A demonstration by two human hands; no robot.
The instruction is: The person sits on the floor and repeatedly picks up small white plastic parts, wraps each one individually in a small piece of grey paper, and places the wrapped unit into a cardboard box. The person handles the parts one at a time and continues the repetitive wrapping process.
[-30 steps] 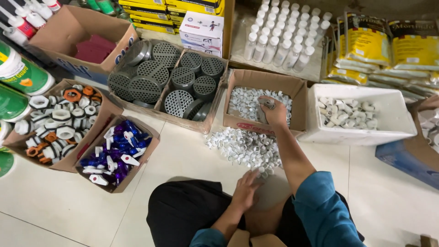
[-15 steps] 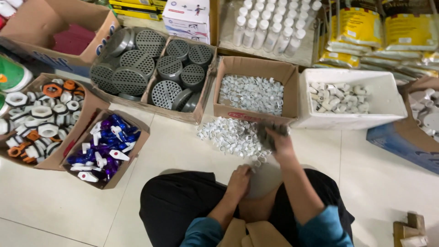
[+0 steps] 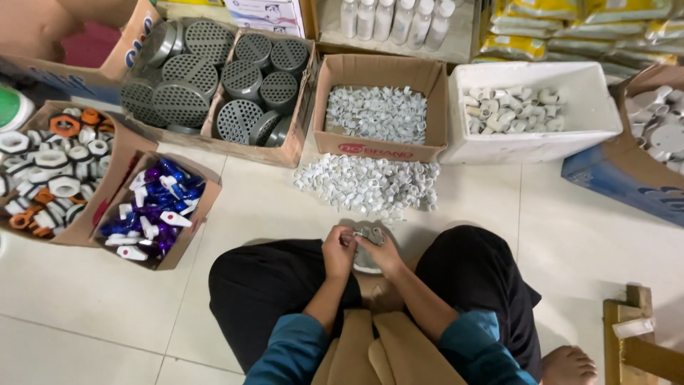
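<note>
Left hand [image 3: 338, 249] and right hand [image 3: 377, 249] now together over lap, fingers closed on small white fittings [image 3: 363, 234], pinched between both. Second ago right hand reached into clip box [image 3: 377, 113], then to floor pile [image 3: 370, 185]; now drawn back with pickings, so work moved from fetching to handling at lap. Small bowl [image 3: 367, 265] just beneath hands. Farther out: white bin [image 3: 527, 146], strainer box [image 3: 214, 85], blue-handle box [image 3: 153, 207].

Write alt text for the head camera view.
A seated person's left hand and right hand hold a small grey fitting together over the lap. A loose pile of white fittings lies ahead on the tiled floor, before open cardboard boxes.
</note>
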